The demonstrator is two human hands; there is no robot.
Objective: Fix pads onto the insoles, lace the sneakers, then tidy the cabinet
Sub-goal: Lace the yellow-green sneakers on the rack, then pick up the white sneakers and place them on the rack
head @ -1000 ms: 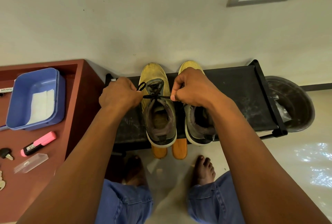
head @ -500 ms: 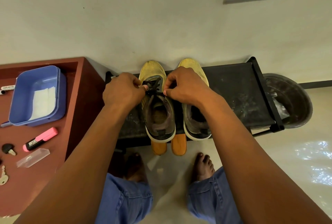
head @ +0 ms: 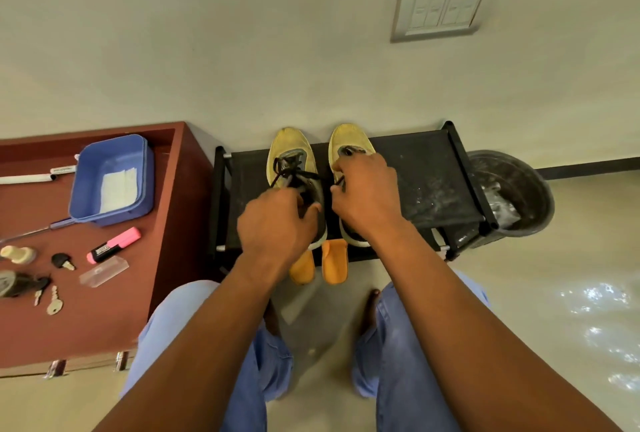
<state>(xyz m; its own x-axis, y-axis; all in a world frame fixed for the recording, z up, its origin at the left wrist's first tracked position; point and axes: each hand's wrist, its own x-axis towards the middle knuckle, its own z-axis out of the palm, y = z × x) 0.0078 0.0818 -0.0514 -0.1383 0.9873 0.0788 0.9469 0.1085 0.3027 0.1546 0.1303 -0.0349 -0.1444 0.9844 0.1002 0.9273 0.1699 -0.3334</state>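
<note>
Head cam looks down on two yellow sneakers (head: 290, 154) sitting side by side, toes to the wall, on a black shoe rack (head: 419, 182), with two orange insoles (head: 334, 260) poking out under the heels. Left hand (head: 277, 224) has its grip curled over the left shoe's collar just below the black lace (head: 289, 172), though I can't tell if it's pinching it. Right hand (head: 367, 196) is curled, pinching the lace end on the right shoe.

Bare forearms, no sleeves, watch or rings on left hand (head: 277, 224) or right hand (head: 367, 199). Light blue denim trousers (head: 412, 362) (faded, loose at hems). Bare feet (head: 372, 307).
</note>
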